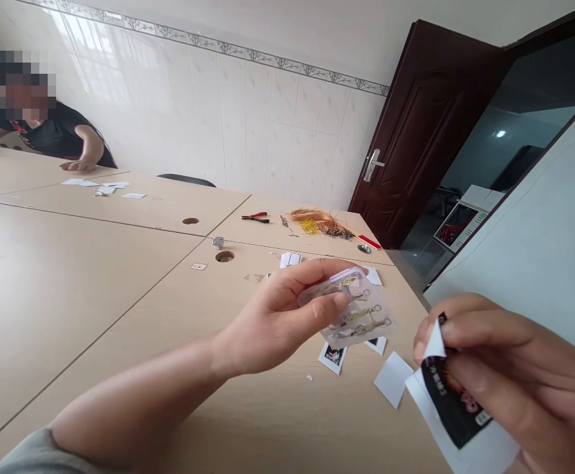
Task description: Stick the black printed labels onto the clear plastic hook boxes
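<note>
My left hand (268, 316) is closed around a small clear plastic box (354, 337), thumb across its face. Through the plastic show metal rings and yellowish strands, which look like rigged fishing hooks. At the right, my right hand (519, 355) pinches a black printed sticker (458, 411) on white backing paper. One corner of it is lifted and folded back. Beneath the box, a white card with a black print (334, 357) lies on the table, and a blank white paper (394, 380) rests nearer the sticker.
On the table (144, 316) lie red-handled pliers (255, 217), a bundle of copper-coloured strands (317, 218), a red strip (369, 241) and a crumpled silvery piece (218, 243). A person (77, 138) sits at the far left behind some white papers (112, 186). A brown door (425, 125) stands open.
</note>
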Demonstrator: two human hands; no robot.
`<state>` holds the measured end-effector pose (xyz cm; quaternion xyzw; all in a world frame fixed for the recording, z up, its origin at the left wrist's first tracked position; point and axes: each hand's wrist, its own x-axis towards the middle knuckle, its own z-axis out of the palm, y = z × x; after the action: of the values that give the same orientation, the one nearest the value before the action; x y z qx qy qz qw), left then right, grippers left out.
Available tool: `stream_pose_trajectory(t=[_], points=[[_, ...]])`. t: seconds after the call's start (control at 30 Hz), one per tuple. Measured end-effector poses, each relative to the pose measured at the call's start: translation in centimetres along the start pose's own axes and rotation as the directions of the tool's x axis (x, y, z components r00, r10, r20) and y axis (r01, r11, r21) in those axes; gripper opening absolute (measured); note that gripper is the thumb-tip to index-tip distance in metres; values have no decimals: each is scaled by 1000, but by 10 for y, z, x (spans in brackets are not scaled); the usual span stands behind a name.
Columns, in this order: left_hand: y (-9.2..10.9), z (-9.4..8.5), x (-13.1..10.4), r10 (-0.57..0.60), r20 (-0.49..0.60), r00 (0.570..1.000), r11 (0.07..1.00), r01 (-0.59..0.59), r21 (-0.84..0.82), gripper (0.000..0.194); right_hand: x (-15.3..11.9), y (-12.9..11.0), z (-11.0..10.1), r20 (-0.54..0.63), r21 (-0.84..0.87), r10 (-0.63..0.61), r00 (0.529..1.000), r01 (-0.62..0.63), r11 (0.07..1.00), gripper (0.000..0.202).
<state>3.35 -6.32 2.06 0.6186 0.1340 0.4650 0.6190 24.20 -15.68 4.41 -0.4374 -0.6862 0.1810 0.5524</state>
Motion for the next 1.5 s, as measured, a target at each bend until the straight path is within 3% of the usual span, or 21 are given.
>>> stream_pose_trajectory(t=[0.23,0.4,0.53,0.63,0.83,1.1,1.5], points=[[0,5,-5,-30,-6,1000,998,30,63,19,2,6,10,146,-151,-177,973,198,968,15],[-1,5,-4,-102,-26,994,991,103,87,22,3,14,23,166,-222,-190,968,224,949,19],[-6,0,-3,-146,43,988,988,148,-36,24,5,20,27,141,-218,-239,961,266,939,23],[-8,-2,-3,-180,102,978,978,190,-91,30,6,22,28,104,-242,-249,963,267,933,25],[-10,-3,-4,-114,92,989,991,107,75,35,4,21,30,98,-271,-251,963,269,924,24],[-6,4,-6,-93,163,982,996,90,25,34,5,22,32,74,-259,-244,967,255,932,18],[-6,5,-6,-101,45,994,983,93,160,34,4,22,33,57,-236,-247,967,254,938,23]])
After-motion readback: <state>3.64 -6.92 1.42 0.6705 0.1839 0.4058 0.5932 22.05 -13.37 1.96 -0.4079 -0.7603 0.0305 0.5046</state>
